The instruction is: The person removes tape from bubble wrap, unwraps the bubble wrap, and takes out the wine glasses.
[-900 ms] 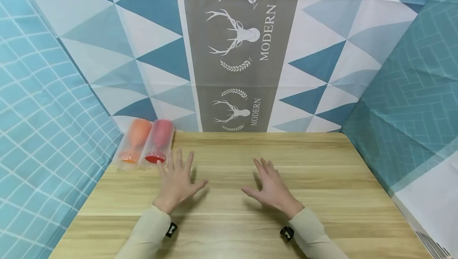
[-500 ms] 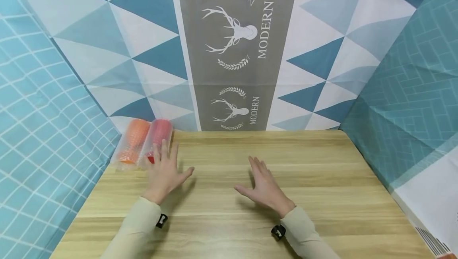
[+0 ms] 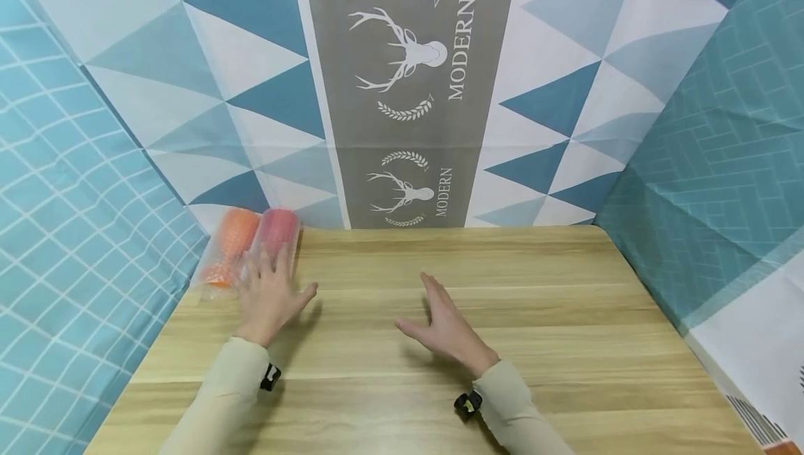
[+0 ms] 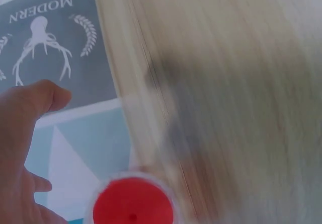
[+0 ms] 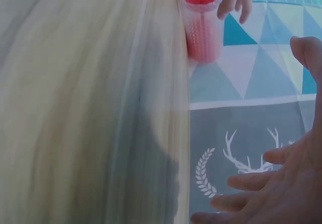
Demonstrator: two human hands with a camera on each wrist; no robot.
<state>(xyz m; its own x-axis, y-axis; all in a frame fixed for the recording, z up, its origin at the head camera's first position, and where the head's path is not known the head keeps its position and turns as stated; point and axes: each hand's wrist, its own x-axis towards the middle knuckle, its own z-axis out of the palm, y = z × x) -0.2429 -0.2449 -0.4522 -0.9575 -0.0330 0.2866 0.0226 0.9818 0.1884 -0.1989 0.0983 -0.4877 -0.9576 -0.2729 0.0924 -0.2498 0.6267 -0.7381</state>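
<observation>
Two bubble-wrapped items lie side by side at the table's back left corner: an orange one (image 3: 239, 235) and a pink-red one (image 3: 279, 228). My left hand (image 3: 266, 301), fingers spread, hovers at the near end of the pink-red item and hides part of it; whether it touches the wrap I cannot tell. In the left wrist view the round red end (image 4: 133, 203) is below the left hand (image 4: 20, 153). Over the middle of the table is my right hand (image 3: 446, 329), holding nothing, thumb apart from the fingers. The right wrist view shows the right hand (image 5: 282, 183) with spread fingers.
The wooden table (image 3: 565, 329) meets a patterned cloth backdrop (image 3: 414, 92) at its back edge. Blue grid cloth (image 3: 75, 218) stands along the left side, teal cloth (image 3: 722, 183) along the right. A small orange-brown thing (image 3: 782, 448) shows at the lower right corner.
My left hand has moved left, in front of the pink-red item. The right hand has also shifted left over the table. Both wrapped items stay in their place.
</observation>
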